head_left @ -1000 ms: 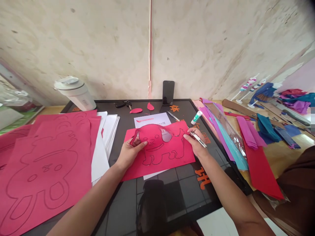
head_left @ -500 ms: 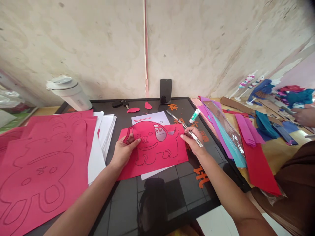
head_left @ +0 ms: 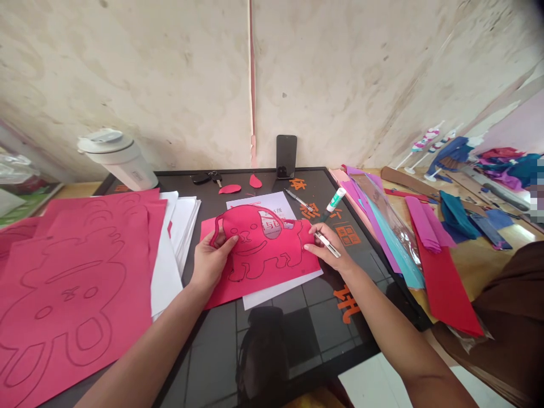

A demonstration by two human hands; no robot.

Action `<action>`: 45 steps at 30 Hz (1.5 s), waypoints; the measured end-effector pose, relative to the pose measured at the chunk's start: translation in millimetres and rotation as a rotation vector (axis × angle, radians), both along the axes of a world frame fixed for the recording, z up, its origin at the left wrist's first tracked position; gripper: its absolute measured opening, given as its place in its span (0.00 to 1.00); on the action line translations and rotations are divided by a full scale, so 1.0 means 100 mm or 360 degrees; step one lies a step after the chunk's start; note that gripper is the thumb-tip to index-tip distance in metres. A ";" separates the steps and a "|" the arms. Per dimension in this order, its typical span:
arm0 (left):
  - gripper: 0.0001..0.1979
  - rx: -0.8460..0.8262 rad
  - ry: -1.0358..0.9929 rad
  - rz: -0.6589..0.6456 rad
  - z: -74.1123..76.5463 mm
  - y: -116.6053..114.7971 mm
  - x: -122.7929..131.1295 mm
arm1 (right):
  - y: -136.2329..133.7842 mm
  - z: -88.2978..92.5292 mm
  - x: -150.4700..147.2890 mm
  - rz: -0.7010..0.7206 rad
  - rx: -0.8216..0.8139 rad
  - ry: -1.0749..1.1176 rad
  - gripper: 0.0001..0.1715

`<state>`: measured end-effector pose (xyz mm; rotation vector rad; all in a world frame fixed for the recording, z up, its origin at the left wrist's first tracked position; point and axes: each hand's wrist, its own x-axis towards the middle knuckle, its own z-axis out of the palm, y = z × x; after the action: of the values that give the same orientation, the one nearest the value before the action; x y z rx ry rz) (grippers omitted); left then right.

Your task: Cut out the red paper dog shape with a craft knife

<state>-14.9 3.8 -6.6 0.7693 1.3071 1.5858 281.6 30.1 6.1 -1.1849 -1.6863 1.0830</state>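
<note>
Orange Chinese characters are printed on the black tabletop [head_left: 204, 362]: 讯 is seen nearer than the right hand [head_left: 327, 247], 体 beyond it. Printed characters, 与 among them, are read on a white sheet [head_left: 259, 203] through a cut-out in the red paper [head_left: 255, 292] under the left hand [head_left: 211, 262].

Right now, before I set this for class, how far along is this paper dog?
Done: two red cut pieces lie near the top. In hand: the left hand lifts the dog's cut head from the red sheet; the right hand holds a craft knife. Left: the body and legs outline, plus the traced sheets.
</note>
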 end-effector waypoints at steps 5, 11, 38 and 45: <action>0.21 0.0012 0.0025 -0.0001 0.03 -0.01 0.02 | 0.01 0.00 0.01 -0.0001 0.0026 0.0030 0.16; 0.39 0.0177 0.0391 0.0041 0.07 -0.03 0.01 | 0.00 0.00 -0.04 -0.0105 0.0015 -0.0030 0.17; 0.26 0.0667 0.2866 -0.0970 0.10 -1.03 0.94 | 0.04 -0.08 -0.05 -0.0321 0.0372 -0.0390 0.14; 0.29 0.0481 0.2924 -0.0999 0.09 -1.16 0.66 | 0.06 -0.09 -0.06 -0.0320 0.0435 -0.0438 0.13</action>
<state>50.6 -112.3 2.6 2.7918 1.5480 0.1947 275.3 36.1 -2.7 -1.3330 -1.8067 0.5654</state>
